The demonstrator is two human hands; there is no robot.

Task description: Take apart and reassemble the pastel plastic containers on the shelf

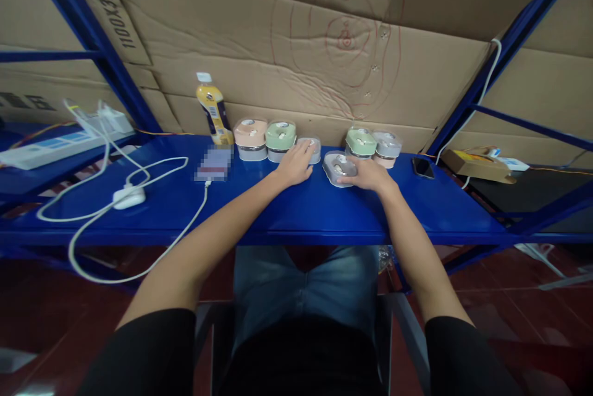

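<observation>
My left hand [295,165] lies over the left side of a small grey lidded container [315,147], fingers outstretched on its lid and thumb apart, hiding part of it. My right hand [369,173] grips another grey container [334,167] from its right side, thumb along the near edge. This one sits closer to me and slightly tilted. Left of my left hand stand a green-topped container [280,134] and a pink-topped one [251,131], both with clear lids. Behind my right hand are a second green-topped container [361,140] and a grey-and-pink one [387,144].
A yellow drink bottle [214,109] stands at the back of the blue table [315,217]. Near it a blurred flat device [214,163] is plugged into a white cable. A white adapter [130,197] lies left, a phone [422,167] right. Cardboard [222,31] walls the back.
</observation>
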